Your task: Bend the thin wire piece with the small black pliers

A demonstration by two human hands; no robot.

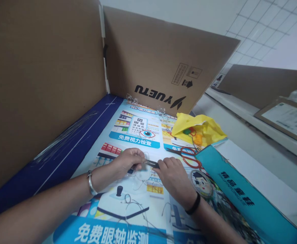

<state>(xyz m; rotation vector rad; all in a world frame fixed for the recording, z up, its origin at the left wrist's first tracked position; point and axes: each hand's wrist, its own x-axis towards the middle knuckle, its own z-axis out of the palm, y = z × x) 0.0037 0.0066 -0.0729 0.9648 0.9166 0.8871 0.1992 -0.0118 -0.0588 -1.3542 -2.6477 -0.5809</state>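
My left hand is closed in a pinch, and a thin wire loops out by its fingertips; the fingers hide most of what they hold. My right hand is wrapped round dark, narrow-jawed pliers. The jaws point left and meet the wire at my left fingertips. The pliers' handles are hidden in my palm. Below the hands, several loose bent wires lie on the printed poster sheet. Red-handled scissors lie just beyond my right hand.
A yellow bag with green and orange pieces lies at the back right. A teal box stands along the right, beside a heap of wire bits. Straight wires lie at left. Cardboard walls rise behind and at left.
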